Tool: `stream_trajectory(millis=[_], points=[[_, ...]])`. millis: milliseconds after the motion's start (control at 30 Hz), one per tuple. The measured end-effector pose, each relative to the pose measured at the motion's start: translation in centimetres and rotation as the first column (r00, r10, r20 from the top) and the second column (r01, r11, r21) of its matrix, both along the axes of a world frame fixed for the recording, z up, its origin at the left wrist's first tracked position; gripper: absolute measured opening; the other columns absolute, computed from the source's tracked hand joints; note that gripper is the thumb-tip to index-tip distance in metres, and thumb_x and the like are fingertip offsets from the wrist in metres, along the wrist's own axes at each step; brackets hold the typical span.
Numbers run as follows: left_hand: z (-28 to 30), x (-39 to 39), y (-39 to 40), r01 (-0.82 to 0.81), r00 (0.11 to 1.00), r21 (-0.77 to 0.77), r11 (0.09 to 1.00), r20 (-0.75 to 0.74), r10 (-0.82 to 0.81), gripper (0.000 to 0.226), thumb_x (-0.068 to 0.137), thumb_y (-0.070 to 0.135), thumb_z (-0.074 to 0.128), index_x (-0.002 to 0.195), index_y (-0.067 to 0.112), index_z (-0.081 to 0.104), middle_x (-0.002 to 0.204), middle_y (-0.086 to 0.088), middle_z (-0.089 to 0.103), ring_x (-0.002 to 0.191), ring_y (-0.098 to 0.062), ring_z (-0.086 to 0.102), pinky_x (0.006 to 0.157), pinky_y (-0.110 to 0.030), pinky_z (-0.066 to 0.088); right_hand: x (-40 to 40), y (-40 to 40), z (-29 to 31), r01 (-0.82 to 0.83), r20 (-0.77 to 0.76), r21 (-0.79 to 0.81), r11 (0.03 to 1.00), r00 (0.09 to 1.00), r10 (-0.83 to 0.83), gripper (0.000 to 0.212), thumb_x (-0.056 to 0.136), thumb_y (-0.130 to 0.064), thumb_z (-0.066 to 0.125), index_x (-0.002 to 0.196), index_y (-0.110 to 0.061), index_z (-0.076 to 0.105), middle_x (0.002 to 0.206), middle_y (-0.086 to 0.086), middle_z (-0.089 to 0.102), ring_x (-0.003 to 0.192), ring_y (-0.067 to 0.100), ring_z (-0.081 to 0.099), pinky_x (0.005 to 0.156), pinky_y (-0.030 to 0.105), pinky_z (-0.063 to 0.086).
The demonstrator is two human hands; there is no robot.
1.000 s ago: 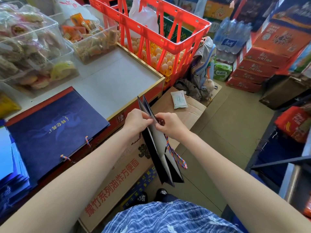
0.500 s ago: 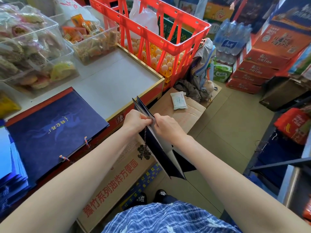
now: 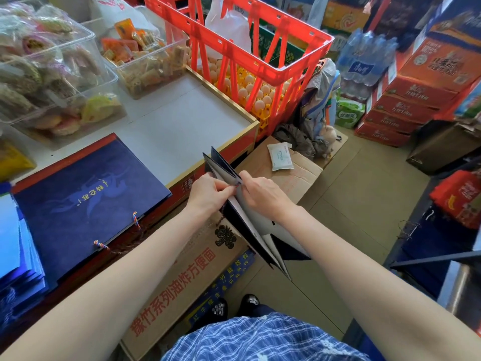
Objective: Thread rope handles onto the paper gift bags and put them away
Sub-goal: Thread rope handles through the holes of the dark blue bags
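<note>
I hold a folded navy paper gift bag [image 3: 250, 225] in the air over the cardboard boxes, its opening edge pointing away from me. My left hand [image 3: 208, 191] pinches a rope end at the bag's top edge. My right hand [image 3: 263, 194] grips the bag's other side, fingertips meeting the left hand's. A dark rope tail [image 3: 221, 217] dangles under my left wrist. A finished navy bag [image 3: 86, 199] lies flat on the counter to the left, with twisted multicolour rope handle ends [image 3: 135, 218] showing at its near edge.
Blue bags are stacked [image 3: 15, 256] at the far left. Clear snack bins [image 3: 52, 74] and a red crate [image 3: 234, 53] with eggs stand behind the white counter [image 3: 182, 121]. Cardboard boxes [image 3: 187, 277] sit below my hands; drink cartons [image 3: 411, 100] line the right.
The bag tilted so its bottom swung right and down. The multicolour rope that hung below my right hand one second ago is no longer visible there. Both hands stayed at the top edge.
</note>
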State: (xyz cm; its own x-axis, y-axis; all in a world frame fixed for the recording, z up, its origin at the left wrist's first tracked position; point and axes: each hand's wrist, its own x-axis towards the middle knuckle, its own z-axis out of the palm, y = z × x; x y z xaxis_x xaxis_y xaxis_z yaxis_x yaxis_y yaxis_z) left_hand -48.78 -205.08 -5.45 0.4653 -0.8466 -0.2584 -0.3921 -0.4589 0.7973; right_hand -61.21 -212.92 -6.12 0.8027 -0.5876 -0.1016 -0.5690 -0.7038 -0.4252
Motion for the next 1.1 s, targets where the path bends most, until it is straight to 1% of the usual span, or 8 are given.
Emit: stream_trajectory(millis=[133,267,433,600,767,933,1000,1100], points=[[0.2,0.3,0.2,0.053,0.998,-0.011,0.999,0.017,-0.053,0.020,0.090,0.027,0.059,0.091,0.016,0.075,0.104,-0.001,0.068,0.125,-0.021,0.045,0.105,-0.043,0.035,-0.2,-0.5,0.2,-0.037,-0.019,-0.023,0.999,0.999,0.037,0.011,0.096,-0.016,0.037,0.087,-0.010,0.033,0.082,0.018,0.061,0.073,0.041,0.055,0.058,0.040,0.034],[0.7,1.3,0.9,0.173,0.959,-0.007,0.985,0.230,-0.166,0.023,0.092,0.032,0.053,0.098,0.021,0.072,0.094,0.003,0.050,0.100,-0.015,0.048,0.081,-0.025,0.037,-0.6,-1.2,0.3,-0.039,0.026,-0.074,0.997,0.999,0.041,0.018,0.097,-0.017,0.043,0.102,-0.001,0.050,0.090,0.017,0.065,0.081,0.038,0.059,0.065,0.043,0.043],[-0.2,2.5,2.2,0.390,0.774,-0.029,0.920,0.551,-0.311,0.034,0.087,0.045,0.056,0.110,0.022,0.065,0.092,0.000,0.041,0.092,-0.014,0.039,0.077,-0.022,0.032,-0.7,-1.8,0.0,-0.092,0.019,-0.079,0.993,0.995,0.093,0.022,0.097,-0.019,0.047,0.109,-0.001,0.054,0.095,0.016,0.067,0.086,0.036,0.061,0.074,0.047,0.047],[0.0,3.8,2.5,0.440,0.634,-0.147,0.886,0.750,-0.190,0.019,0.074,0.034,0.074,0.082,0.017,0.071,0.083,-0.004,0.046,0.085,-0.016,0.035,0.078,-0.039,0.035,0.8,-3.4,1.7,-0.016,0.007,0.027,1.000,1.000,0.016,0.033,0.095,-0.027,0.051,0.126,-0.016,0.057,0.112,0.011,0.066,0.103,0.031,0.059,0.087,0.043,0.048],[-1.1,3.4,2.5,0.444,0.630,-0.107,0.890,0.744,-0.224,0.011,0.070,0.024,0.080,0.067,0.016,0.072,0.086,-0.002,0.063,0.086,-0.025,0.054,0.080,-0.041,0.038,2.7,-4.7,4.0,-0.019,-0.013,-0.005,1.000,1.000,0.019,0.023,0.092,-0.020,0.057,0.113,-0.012,0.064,0.105,0.006,0.068,0.099,0.023,0.060,0.086,0.036,0.047],[-1.1,3.4,0.9,0.252,0.742,-0.105,0.962,0.659,-0.123,0.019,0.087,0.028,0.062,0.087,0.015,0.076,0.097,0.006,0.068,0.094,-0.019,0.053,0.092,-0.033,0.027,0.6,-3.3,4.9,0.017,0.299,-0.190,0.982,0.953,0.041,0.010,0.089,-0.012,0.060,0.089,-0.005,0.068,0.083,0.005,0.068,0.076,0.019,0.057,0.069,0.029,0.042],[-1.0,3.6,0.0,0.199,0.796,-0.114,0.973,0.598,-0.093,0.020,0.088,0.027,0.062,0.088,0.012,0.076,0.099,0.002,0.068,0.096,-0.021,0.055,0.091,-0.033,0.031,-0.3,-1.8,3.4,0.026,0.300,-0.076,0.997,0.954,-0.002,0.010,0.087,-0.016,0.063,0.089,-0.008,0.068,0.081,0.003,0.067,0.071,0.013,0.057,0.066,0.028,0.046],[-1.3,3.7,-0.5,0.166,0.844,-0.095,0.982,0.529,-0.091,0.020,0.087,0.024,0.063,0.087,0.008,0.076,0.098,-0.004,0.069,0.096,-0.025,0.058,0.090,-0.037,0.038,0.3,0.0,0.6,0.095,0.094,0.247,0.964,0.988,-0.122,0.028,0.085,-0.029,0.067,0.107,-0.012,0.066,0.097,0.002,0.068,0.081,0.010,0.059,0.075,0.029,0.053]])
